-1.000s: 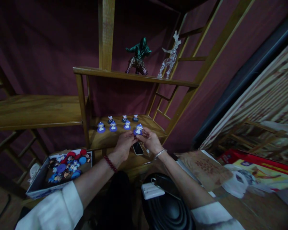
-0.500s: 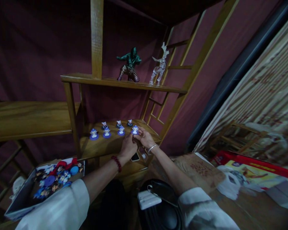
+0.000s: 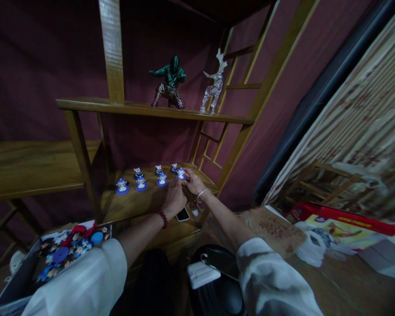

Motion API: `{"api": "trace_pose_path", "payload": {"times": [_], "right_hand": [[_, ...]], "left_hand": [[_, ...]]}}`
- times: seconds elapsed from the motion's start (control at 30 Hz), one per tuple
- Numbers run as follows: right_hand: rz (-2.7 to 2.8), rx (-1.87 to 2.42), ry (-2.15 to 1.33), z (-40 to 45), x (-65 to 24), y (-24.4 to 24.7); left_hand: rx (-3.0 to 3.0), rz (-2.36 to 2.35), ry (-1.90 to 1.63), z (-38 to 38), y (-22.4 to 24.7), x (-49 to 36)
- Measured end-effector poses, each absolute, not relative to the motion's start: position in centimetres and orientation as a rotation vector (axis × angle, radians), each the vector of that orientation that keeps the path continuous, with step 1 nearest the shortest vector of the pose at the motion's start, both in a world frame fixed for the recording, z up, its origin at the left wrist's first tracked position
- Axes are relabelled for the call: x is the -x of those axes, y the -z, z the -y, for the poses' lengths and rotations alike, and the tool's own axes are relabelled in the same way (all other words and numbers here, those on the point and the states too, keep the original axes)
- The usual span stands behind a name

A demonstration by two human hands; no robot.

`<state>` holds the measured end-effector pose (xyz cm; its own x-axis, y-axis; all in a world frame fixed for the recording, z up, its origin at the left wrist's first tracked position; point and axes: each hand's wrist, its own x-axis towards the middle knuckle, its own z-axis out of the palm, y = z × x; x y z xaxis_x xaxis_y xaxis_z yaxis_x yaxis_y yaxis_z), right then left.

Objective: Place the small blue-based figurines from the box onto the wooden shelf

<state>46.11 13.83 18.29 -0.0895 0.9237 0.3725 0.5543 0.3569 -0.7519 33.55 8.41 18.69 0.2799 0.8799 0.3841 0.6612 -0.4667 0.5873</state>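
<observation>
A small purple-and-white figurine [image 3: 181, 173] on a purple base is at the right end of the front row on the lower wooden shelf [image 3: 125, 210]. My right hand [image 3: 195, 182] grips it from the right, fingers closed around its side. From the front left, my left hand [image 3: 175, 196] pinches at its base; the fingertips are partly hidden. Left of my hands stand three matching figurines, the nearest one [image 3: 162, 179] close to my left fingers. Behind them is a row of small dark-based figurines [image 3: 158, 170] with white heads.
A green-and-bronze kneeling statue [image 3: 171, 83] and a clear deer figure [image 3: 213, 85] stand on the upper shelf [image 3: 145, 110]. Lower left, an open box [image 3: 11, 281] holds several colourful figures. A phone [image 3: 183, 214] lies below my hands. A white case [image 3: 203, 274] rests on a black seat.
The view has shifted slightly. Both hands remain on the purple-and-white figurine, which now sits a little farther back, closer to the rear row.
</observation>
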Motion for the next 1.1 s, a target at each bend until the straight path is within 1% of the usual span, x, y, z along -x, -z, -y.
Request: {"api": "trace_pose_path", "payload": {"times": [0.27, 0.57, 1.1], "right_hand": [[1.927, 1.373, -0.347, -14.4, -46.6, -18.8], [1.991, 1.435, -0.283, -14.6, -46.4, -19.0], [2.082, 1.258, -0.429, -15.1, -47.8, -18.4]], "left_hand": [[-2.376, -1.356, -0.906, -8.8, -18.5, -33.7], [-2.351, -1.359, -0.951, -9.3, -18.3, -33.8], [-2.448, -1.441, -0.91, -9.2, -18.4, -33.8]]}}
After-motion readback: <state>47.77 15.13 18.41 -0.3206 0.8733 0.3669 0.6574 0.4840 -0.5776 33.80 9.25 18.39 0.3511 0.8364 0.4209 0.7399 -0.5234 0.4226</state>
